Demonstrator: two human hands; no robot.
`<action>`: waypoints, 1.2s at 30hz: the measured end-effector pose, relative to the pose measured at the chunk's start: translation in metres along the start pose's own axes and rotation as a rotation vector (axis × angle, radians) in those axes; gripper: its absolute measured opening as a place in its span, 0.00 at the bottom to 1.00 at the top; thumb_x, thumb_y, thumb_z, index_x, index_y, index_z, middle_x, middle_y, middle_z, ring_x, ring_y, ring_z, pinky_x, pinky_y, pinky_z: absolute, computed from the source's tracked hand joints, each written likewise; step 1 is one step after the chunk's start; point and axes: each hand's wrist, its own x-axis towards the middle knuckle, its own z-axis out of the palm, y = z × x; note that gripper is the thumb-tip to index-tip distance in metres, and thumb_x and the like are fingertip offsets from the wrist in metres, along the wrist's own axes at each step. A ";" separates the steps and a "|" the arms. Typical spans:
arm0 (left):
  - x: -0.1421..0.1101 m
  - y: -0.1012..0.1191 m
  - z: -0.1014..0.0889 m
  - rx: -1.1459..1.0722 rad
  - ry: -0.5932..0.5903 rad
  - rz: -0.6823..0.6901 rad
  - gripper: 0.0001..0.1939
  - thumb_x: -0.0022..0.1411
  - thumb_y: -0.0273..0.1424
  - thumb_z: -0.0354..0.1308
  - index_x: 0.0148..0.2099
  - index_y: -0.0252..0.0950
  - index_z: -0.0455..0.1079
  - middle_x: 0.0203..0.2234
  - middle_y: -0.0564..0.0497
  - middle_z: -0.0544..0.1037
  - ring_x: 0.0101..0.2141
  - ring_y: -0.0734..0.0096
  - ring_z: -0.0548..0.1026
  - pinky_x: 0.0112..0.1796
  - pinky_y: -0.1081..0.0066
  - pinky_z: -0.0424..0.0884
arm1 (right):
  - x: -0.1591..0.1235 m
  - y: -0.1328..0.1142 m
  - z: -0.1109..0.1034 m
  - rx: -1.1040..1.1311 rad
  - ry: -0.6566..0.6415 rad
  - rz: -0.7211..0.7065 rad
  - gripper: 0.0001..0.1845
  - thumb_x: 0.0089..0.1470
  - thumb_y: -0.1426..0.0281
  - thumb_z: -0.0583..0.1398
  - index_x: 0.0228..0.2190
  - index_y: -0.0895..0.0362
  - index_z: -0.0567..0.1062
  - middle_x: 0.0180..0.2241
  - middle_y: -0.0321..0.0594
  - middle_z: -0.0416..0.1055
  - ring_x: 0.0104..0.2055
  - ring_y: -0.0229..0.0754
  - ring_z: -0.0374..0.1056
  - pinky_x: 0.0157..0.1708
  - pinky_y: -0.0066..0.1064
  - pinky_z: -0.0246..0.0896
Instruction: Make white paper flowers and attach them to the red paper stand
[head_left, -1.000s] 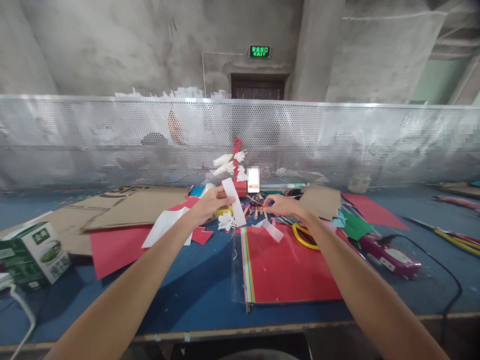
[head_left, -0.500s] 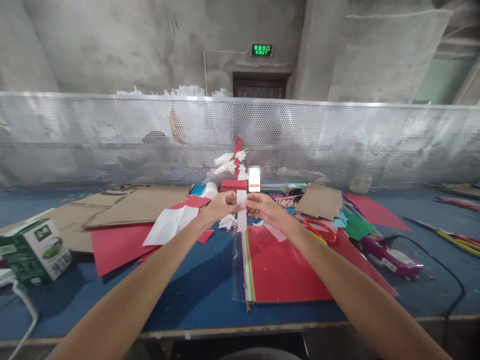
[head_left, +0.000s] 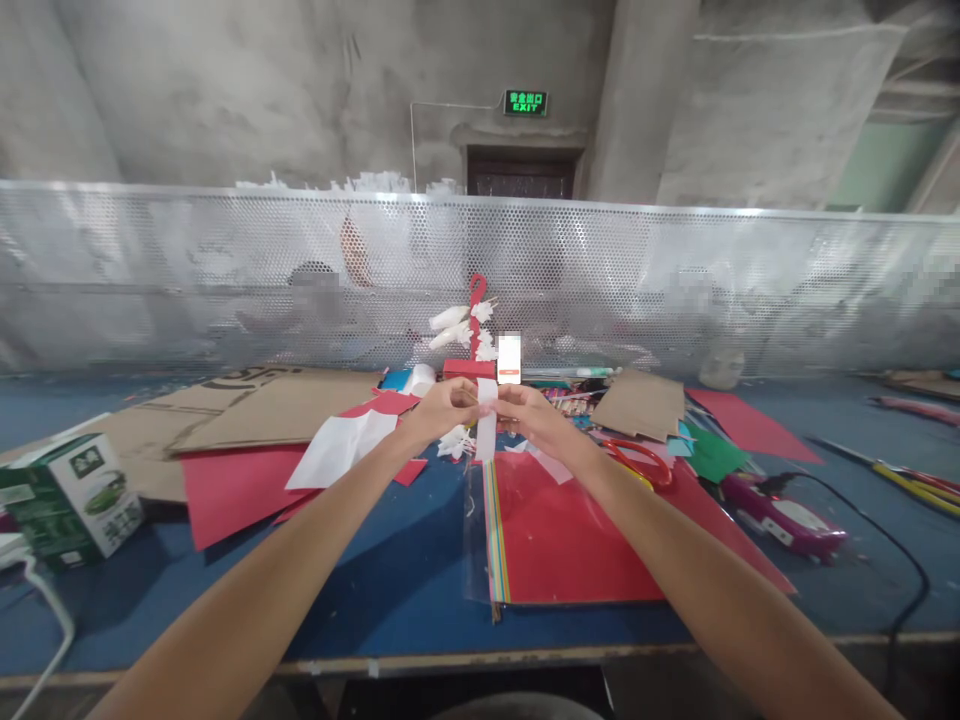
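A narrow white paper strip (head_left: 487,440) hangs upright between my hands, above the top edge of a red paper stack. My left hand (head_left: 444,408) is closed, its fingertips pinched at the strip's left edge; something thin may also be between them, too small to make out. From the other side, my right hand (head_left: 531,412) pinches the strip, thumb and fingers together at its middle. Just below my left hand lies a white paper flower (head_left: 455,442). Behind the hands stands a red stem with a looped top (head_left: 478,290), bearing white flowers (head_left: 450,325).
Red paper sheets in a clear sleeve (head_left: 577,540) lie in front. Right are red-handled scissors (head_left: 637,462), cardboard (head_left: 641,402) and a purple corded device (head_left: 787,515). Cardboard (head_left: 255,415), white paper (head_left: 341,450) and a green box (head_left: 71,500) lie left. A lit phone (head_left: 509,358) stands behind.
The white strip has shifted slightly to the right and tilts a little. The fingers of my left hand have moved slightly at its edge.
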 end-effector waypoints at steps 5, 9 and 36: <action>-0.003 0.005 0.001 -0.017 -0.010 0.001 0.20 0.47 0.36 0.70 0.39 0.34 0.67 0.27 0.50 0.78 0.28 0.71 0.75 0.30 0.71 0.69 | 0.001 0.002 0.000 0.003 -0.007 -0.003 0.19 0.40 0.62 0.72 0.30 0.58 0.74 0.28 0.35 0.73 0.30 0.34 0.69 0.33 0.28 0.65; -0.005 0.010 0.002 -0.074 -0.017 -0.026 0.19 0.48 0.33 0.69 0.40 0.35 0.68 0.29 0.48 0.79 0.30 0.69 0.76 0.34 0.66 0.71 | 0.005 0.007 -0.007 0.033 -0.017 -0.028 0.20 0.39 0.61 0.73 0.31 0.58 0.74 0.32 0.37 0.74 0.32 0.36 0.70 0.36 0.30 0.67; -0.006 0.013 0.002 -0.099 -0.023 -0.078 0.16 0.49 0.27 0.64 0.41 0.36 0.63 0.28 0.53 0.74 0.30 0.73 0.74 0.34 0.70 0.71 | 0.006 0.007 -0.003 -0.177 0.135 -0.085 0.23 0.37 0.61 0.71 0.31 0.55 0.67 0.26 0.31 0.70 0.24 0.33 0.65 0.25 0.26 0.62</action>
